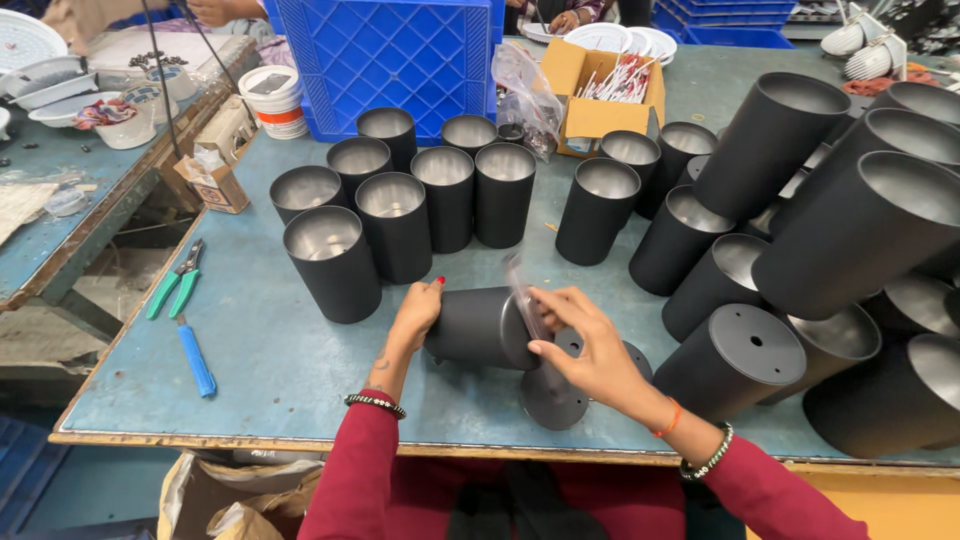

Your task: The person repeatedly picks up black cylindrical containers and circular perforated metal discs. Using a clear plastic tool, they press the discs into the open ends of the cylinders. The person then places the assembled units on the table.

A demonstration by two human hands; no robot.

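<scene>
- Two hands on one black cylinder housing [480, 327], which lies on its side at the near edge of the blue-grey table [270, 350], right in front of the person.
- Left hand [415, 312] is cupped against the closed end, fingers curled round the rim, so I'd guess it's just bracing the can so it doesn't roll.
- Right hand [590, 350] sits at the open end, thumb and fingers pinched on a thin clear plastic film [522, 290] that sticks up from the mouth. It looks blurry, so I can't tell exactly how it's attached.
- Right under that hand, dark round discs [555, 395] lie flat on the table, touching or almost touching the cylinder.
- Behind it stands a cluster of upright black cans [395, 215], open ends up with silvery insides, probably parked there to keep the near strip free.
- On the right, a big stack of cans [850, 230] leans over at an angle, and one capped can [735, 360] sits just beside the right wrist. That side is tight, not much elbow room.
- On the left are green-handled pliers [175, 280] and a blue-handled tool [197, 358], well apart from the hands.
- At the back there's a blue crate [390, 60] and a cardboard box of small parts [600, 90].
</scene>
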